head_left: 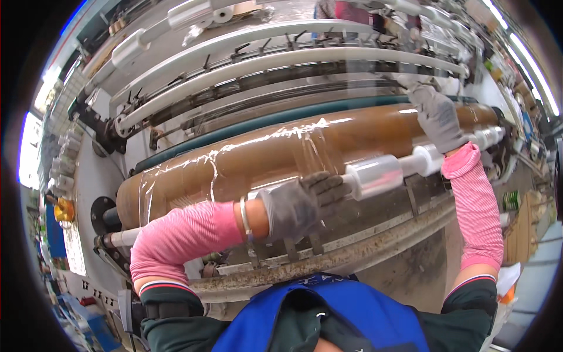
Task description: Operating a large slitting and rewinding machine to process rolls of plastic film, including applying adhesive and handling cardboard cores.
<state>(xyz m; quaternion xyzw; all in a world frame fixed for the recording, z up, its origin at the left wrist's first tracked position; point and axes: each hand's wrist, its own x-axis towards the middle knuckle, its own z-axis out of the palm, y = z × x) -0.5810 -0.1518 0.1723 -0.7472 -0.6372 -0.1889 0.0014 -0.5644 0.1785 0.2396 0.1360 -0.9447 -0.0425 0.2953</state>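
My left hand (296, 202), in a grey work glove, stretches its fingers over the front shaft, palm down. Its fingertips lie by the left end of a clear film roll (375, 176) wound on that shaft; whether they touch it I cannot tell. My right hand (437, 114), also gloved in grey, reaches over the right part of a long brown roller (234, 161). Its fingers point toward the pale bars behind and are smeared, so what they hold, if anything, is unclear. Clear, wrinkled film lies over the brown roller, with bright glints.
A dark green roller (246, 130) runs behind the brown one. Farther back are pale bars (281, 58) with small black levers, and more film rolls (190, 13). A worn machine rail (328, 252) crosses close to my body. A yellow object (63, 209) sits at the left.
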